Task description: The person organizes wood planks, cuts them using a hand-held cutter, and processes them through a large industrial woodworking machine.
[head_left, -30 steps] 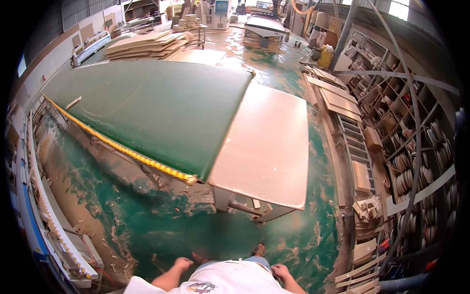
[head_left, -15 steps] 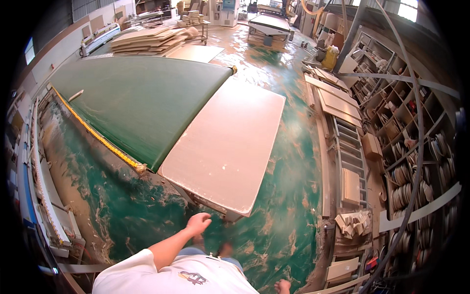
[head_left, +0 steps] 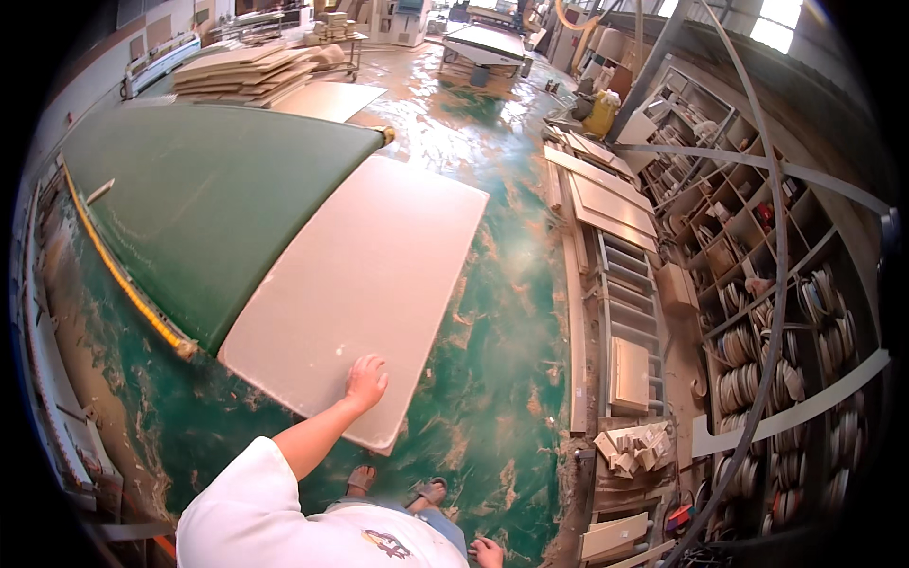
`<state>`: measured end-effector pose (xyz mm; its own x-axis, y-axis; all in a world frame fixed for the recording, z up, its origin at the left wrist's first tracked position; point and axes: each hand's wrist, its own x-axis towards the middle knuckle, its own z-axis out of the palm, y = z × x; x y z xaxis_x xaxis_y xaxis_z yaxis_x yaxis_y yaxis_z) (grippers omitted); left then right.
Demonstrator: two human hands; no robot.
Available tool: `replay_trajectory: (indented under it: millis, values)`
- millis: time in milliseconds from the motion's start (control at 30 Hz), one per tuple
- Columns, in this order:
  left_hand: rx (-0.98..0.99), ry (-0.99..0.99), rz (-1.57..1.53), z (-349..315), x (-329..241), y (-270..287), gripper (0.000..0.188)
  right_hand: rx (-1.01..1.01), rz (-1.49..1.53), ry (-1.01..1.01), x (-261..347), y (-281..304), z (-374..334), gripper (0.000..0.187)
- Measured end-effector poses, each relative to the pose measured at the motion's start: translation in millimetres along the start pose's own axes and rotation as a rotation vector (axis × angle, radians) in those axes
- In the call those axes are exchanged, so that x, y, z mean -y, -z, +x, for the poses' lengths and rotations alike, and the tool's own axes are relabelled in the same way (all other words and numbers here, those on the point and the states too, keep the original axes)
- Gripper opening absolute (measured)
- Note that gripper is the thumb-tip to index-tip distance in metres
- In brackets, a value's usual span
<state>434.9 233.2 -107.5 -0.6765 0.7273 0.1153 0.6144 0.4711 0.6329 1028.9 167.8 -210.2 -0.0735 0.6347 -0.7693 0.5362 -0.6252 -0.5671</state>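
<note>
My left hand (head_left: pixel 365 381) is over the near part of a pale, round-cornered tabletop (head_left: pixel 369 256), close to its right side. Its fingers are loosely bent and hold nothing that I can see; whether they press on the surface I cannot tell. Low in the picture, my right hand (head_left: pixel 487 553) hangs beside my body with its fingers a little apart and nothing in them. A wide green conveyor belt (head_left: pixel 227 189) adjoins the tabletop on the left, with a yellow strip (head_left: pixel 128 279) along its near-left edge.
Stacked boards (head_left: pixel 241 76) lie beyond the belt. To the right are leaning panels (head_left: pixel 606 194), a roller rack (head_left: pixel 630 293), a pile of wood offcuts (head_left: pixel 632 447) and shelves of coiled edging (head_left: pixel 748 379). Dust streaks the green floor (head_left: pixel 502 379). A machine table (head_left: pixel 483 43) stands far ahead.
My left hand has moved forward from in front of the tabletop to above its near part. The view has shifted, so the tabletop and belt now sit further left.
</note>
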Motion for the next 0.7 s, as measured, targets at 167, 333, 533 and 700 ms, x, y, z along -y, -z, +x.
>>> replay_trajectory:
  millis: [167,333,533,700]
  values:
    - [-0.155,-0.026,0.344,-20.8,9.4,-58.6,0.052,-0.157,0.118,0.146,52.4,78.3,72.5,0.029]
    - [-0.272,0.151,0.418,8.7,-20.2,-81.1,0.051,-0.014,0.498,-0.038,186.5,110.6,183.3,0.022]
    - [-0.372,0.337,0.422,98.5,-31.5,-101.2,0.043,0.173,0.195,0.108,342.9,96.5,327.0,0.025]
    - [-0.336,0.352,0.336,282.3,-73.4,-138.5,0.040,0.088,-0.100,0.128,373.3,149.0,456.5,0.021]
